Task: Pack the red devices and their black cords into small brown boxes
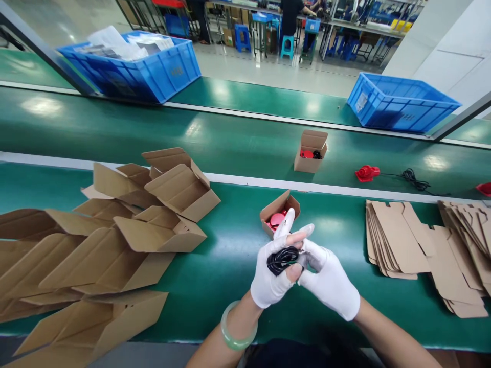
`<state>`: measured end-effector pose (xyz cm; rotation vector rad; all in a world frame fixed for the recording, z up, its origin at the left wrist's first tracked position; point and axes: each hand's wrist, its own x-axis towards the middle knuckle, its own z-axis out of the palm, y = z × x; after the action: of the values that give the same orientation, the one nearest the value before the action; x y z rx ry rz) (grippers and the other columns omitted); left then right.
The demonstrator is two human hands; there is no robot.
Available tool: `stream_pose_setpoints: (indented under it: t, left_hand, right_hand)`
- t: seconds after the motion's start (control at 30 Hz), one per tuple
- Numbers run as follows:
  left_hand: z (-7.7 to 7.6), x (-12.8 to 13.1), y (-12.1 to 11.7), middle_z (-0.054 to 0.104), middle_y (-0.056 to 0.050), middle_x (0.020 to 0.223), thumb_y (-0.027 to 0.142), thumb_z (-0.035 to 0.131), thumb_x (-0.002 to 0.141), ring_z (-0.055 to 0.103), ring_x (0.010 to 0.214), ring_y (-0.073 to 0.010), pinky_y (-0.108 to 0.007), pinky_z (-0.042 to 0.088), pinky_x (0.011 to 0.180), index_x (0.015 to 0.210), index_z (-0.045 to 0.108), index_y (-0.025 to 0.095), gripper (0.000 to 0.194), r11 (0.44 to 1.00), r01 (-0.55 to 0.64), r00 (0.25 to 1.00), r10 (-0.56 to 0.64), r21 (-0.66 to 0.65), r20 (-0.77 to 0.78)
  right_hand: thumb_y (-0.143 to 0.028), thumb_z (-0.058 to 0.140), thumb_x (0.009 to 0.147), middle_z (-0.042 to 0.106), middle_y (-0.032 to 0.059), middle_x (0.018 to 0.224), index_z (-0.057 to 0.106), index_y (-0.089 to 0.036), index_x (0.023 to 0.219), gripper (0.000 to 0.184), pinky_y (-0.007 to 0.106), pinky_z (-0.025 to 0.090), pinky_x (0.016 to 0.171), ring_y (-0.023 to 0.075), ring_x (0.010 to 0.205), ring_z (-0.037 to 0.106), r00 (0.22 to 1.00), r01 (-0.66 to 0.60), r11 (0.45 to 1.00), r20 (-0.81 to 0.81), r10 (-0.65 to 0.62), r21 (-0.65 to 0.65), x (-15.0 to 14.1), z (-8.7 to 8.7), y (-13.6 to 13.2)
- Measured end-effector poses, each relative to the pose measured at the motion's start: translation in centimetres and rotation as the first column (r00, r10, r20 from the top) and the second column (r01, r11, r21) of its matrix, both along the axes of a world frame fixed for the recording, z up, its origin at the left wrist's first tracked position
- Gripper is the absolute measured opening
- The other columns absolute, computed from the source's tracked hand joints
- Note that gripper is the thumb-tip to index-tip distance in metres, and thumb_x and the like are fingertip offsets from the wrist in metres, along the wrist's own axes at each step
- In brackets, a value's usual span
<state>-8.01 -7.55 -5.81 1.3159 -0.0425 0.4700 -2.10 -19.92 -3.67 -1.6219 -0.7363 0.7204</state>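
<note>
My left hand, in a white glove with bare fingertips, is closed round a coiled black cable. My right hand, also gloved, pinches the right side of the same coil. Both hands hover over the green bench, just in front of a small open cardboard box that holds a red round part. A pale green bangle sits on my left wrist.
Folded-up open boxes pile at the left. Flat box blanks lie stacked at the right. On the green conveyor belt behind are another open box and a red part with black cable. Blue crates stand beyond.
</note>
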Motion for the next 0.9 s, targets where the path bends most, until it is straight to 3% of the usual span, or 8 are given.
stream_pose_setpoints:
  t: [0.13,0.2,0.27,0.4,0.5,0.6,0.73,0.9]
  left_hand:
    - [0.2,0.2,0.6,0.032,-0.009,0.147,0.065,0.053,0.083,0.016,0.141,-0.0335,-0.055,0.016,0.115,0.128,0.054,0.023,0.062,0.973,-0.079,0.997,0.075,0.216,0.026]
    - [-0.2,0.3,1.0,0.024,-0.013,0.150,0.077,0.043,0.079,0.017,0.140,-0.0346,-0.055,0.015,0.115,0.138,0.042,0.018,0.083,0.895,-0.179,0.984,0.169,0.408,0.060]
    - [-0.9,0.3,1.5,0.035,-0.015,0.145,0.076,0.042,0.080,0.026,0.136,-0.0351,-0.055,0.021,0.112,0.140,0.037,0.015,0.085,0.717,-0.307,0.945,0.307,0.626,0.112]
    - [-1.9,0.4,2.4,0.056,-0.006,0.126,0.036,0.057,0.088,0.045,0.118,-0.0318,-0.049,0.033,0.096,0.108,0.061,0.020,0.027,0.212,-0.307,0.851,0.498,0.928,0.167]
    - [-2.1,0.5,2.7,0.057,-0.005,0.122,0.043,0.064,0.082,0.047,0.110,-0.0316,-0.046,0.036,0.087,0.092,0.063,0.020,0.025,0.072,-0.191,0.864,0.485,0.979,0.133]
    - [-2.1,0.6,2.3,0.058,-0.006,0.112,0.045,0.068,0.077,0.047,0.104,-0.0310,-0.044,0.037,0.080,0.091,0.063,0.021,0.028,0.004,-0.138,0.859,0.498,0.990,0.118]
    - [-2.6,1.0,1.6,0.057,-0.007,0.102,0.026,0.061,0.081,0.049,0.097,-0.0265,-0.036,0.036,0.070,0.088,0.064,0.021,0.009,-0.001,-0.187,0.862,0.479,0.982,0.165]
    - [-3.2,1.8,1.4,0.057,-0.010,0.100,0.017,0.056,0.080,0.049,0.093,-0.0267,-0.033,0.036,0.065,0.090,0.064,0.017,0.012,0.039,-0.303,0.884,0.384,0.952,0.266]
  right_hand:
    - [-0.010,0.054,0.075,0.058,-0.0027,0.078,0.062,-0.020,0.100,0.028,0.021,0.042,0.061,0.0109,0.062,0.050,0.989,-0.037,0.998,0.144,0.044,-0.052,1.0,1.1,0.0]
    - [-0.010,0.054,0.077,0.056,-0.0037,0.074,0.062,-0.020,0.091,0.020,0.020,0.040,0.058,0.0101,0.060,0.048,0.934,0.015,0.996,0.358,0.017,-0.084,1.8,1.7,-0.2]
    - [-0.011,0.052,0.081,0.058,-0.0023,0.078,0.060,-0.020,0.095,0.019,0.021,0.039,0.059,0.0108,0.063,0.050,0.776,0.123,0.988,0.630,-0.037,-0.094,2.9,2.4,-0.4]
    - [-0.015,0.047,0.088,0.057,0.0029,0.081,0.058,-0.017,0.097,0.014,0.029,0.033,0.054,0.0172,0.065,0.052,0.181,0.395,0.886,0.966,0.182,-0.241,4.4,4.4,0.3]
    - [-0.010,0.044,0.088,0.049,0.0028,0.069,0.054,-0.017,0.084,0.013,0.030,0.023,0.048,0.0192,0.055,0.047,-0.051,0.504,0.751,0.854,0.518,-0.426,3.8,6.3,1.2]
    - [-0.004,0.039,0.087,0.045,0.0031,0.065,0.050,-0.016,0.080,0.018,0.029,0.022,0.046,0.0196,0.051,0.048,-0.055,0.524,0.631,0.716,0.696,-0.572,2.4,7.2,1.8]
    - [0.000,0.033,0.087,0.049,0.0073,0.063,0.052,-0.012,0.077,0.024,0.025,0.026,0.043,0.0202,0.052,0.053,0.142,0.560,0.446,0.611,0.778,-0.698,1.6,5.6,2.9]
    - [-0.001,0.047,0.083,0.059,0.0166,0.077,0.058,-0.007,0.079,0.013,0.030,0.043,0.058,0.0266,0.072,0.061,0.340,0.353,0.356,0.473,0.813,-0.865,3.7,2.5,6.3]
